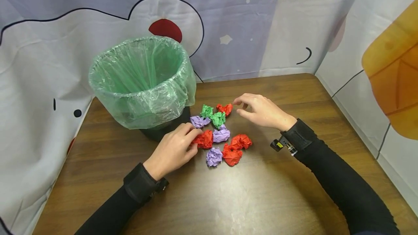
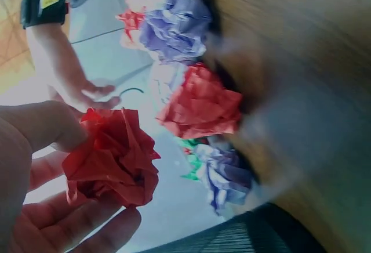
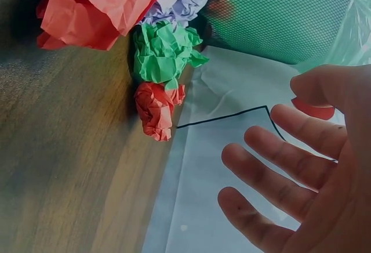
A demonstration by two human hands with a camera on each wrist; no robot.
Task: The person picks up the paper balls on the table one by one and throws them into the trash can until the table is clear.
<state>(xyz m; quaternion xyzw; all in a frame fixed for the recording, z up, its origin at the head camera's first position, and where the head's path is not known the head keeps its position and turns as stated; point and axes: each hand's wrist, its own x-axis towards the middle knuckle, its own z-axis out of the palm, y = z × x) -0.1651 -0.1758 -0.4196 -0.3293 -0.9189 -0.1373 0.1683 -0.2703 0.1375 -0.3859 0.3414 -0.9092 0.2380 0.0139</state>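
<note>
My left hand (image 1: 174, 149) pinches a red crumpled paper ball (image 2: 113, 160) between thumb and fingers, best seen in the left wrist view. Beside it on the table lie another red ball (image 2: 203, 105) and several purple ones, including one purple ball (image 1: 214, 157) nearer me. My right hand (image 1: 261, 109) hovers with spread, relaxed fingers and holds nothing. Nearest to it is a small red ball (image 1: 224, 109) at the far end of the cluster. Two green balls (image 1: 218, 119) lie just left of that. Two more red balls (image 1: 232, 155) touch each other at the near right.
A dark mesh bin (image 3: 272, 21) lined with a green translucent plastic bag (image 1: 163, 100) stands at the back left of the brown wooden table (image 1: 254, 198), close to my left hand. Printed cloth (image 1: 235, 20) hangs behind the table and along its sides.
</note>
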